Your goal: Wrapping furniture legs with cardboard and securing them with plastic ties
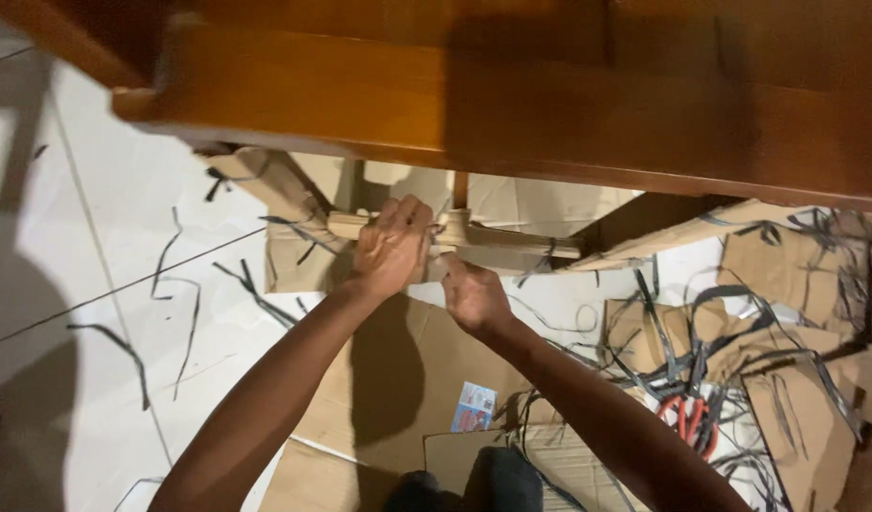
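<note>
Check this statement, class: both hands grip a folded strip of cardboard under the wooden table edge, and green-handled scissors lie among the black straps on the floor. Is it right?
Not quite. The scissors have red handles, not green, as the head view shows. The rest stands: the left hand and right hand grip the folded cardboard strip under the wooden table edge, and black straps litter the floor.

I'm in a home: white tiled floor [104, 218], polished wooden furniture [512, 104], flattened cardboard [398, 379] and cut strapping [673, 332] around me.

Both hands, left hand [390, 248] and right hand [474, 296], grip a folded cardboard strip [512, 242] (under a wooden table [512, 104]).
</note>
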